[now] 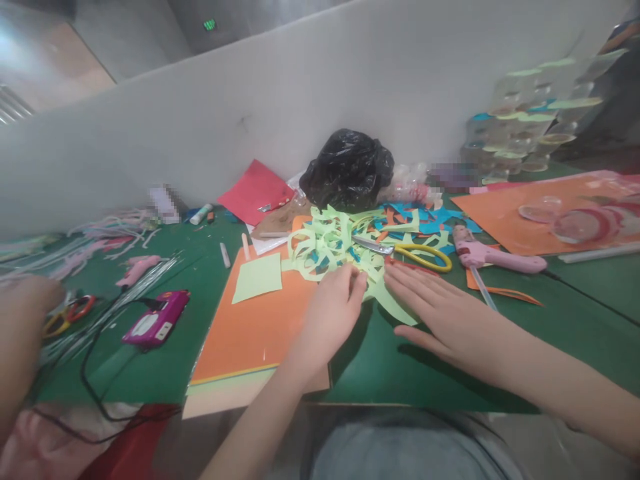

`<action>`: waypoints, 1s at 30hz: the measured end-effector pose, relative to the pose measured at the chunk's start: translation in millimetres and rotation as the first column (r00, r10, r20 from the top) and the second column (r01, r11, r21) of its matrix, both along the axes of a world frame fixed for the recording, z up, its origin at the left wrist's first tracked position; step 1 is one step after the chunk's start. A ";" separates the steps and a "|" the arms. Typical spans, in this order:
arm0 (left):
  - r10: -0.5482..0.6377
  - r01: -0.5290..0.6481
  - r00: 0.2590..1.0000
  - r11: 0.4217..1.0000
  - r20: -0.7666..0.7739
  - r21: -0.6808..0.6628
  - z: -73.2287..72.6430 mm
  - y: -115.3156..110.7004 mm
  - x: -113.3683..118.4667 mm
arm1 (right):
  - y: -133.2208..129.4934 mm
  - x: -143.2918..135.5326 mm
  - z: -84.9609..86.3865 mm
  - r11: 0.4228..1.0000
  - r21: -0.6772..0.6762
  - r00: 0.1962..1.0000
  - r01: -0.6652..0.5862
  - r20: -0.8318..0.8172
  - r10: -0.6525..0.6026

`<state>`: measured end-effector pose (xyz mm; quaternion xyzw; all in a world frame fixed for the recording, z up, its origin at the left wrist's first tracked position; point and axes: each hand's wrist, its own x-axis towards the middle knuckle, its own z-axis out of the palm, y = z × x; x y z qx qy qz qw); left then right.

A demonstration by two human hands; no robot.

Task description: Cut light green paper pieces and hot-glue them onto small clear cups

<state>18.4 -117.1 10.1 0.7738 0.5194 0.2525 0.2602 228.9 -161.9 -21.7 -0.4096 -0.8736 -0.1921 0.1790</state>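
Observation:
A loose heap of pale green paper scraps lies in the middle of the table, partly over an orange sheet stack. At its near edge my left hand has curled fingers pressed together; whatever they hold, if anything, is hidden. My right hand lies flat at the heap's right side, fingers stretched out and thumb apart, beside a curved green paper piece. Just beyond my hands, scissors with yellow handles rest on the scraps. A square green sheet lies on the orange paper stack.
A black plastic bag stands behind the heap. To the right are a pink glue gun with its cord and stacked plastic cups. Leftward lie a purple box with cable and another glue gun. Another person's arm enters at left.

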 end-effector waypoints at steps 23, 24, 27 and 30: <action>-0.237 0.205 0.970 0.914 -0.048 -0.351 31.9 2.7 31.6 | 74.3 29.6 38.9 0.844 -0.417 0.941 0.336 0.117 -0.317; -0.261 0.234 0.965 0.901 -0.028 -0.365 33.2 1.6 32.1 | 74.7 28.2 37.0 0.825 -0.409 0.920 0.391 0.139 -0.367; -0.292 0.262 0.956 0.881 -0.015 -0.395 35.3 -1.8 32.3 | 77.7 26.1 28.9 0.792 -0.399 0.884 0.462 0.131 -0.449; -0.298 0.268 0.955 0.868 -0.007 -0.417 35.4 -2.4 30.5 | 79.7 23.8 22.8 0.785 -0.406 0.880 0.468 0.129 -0.458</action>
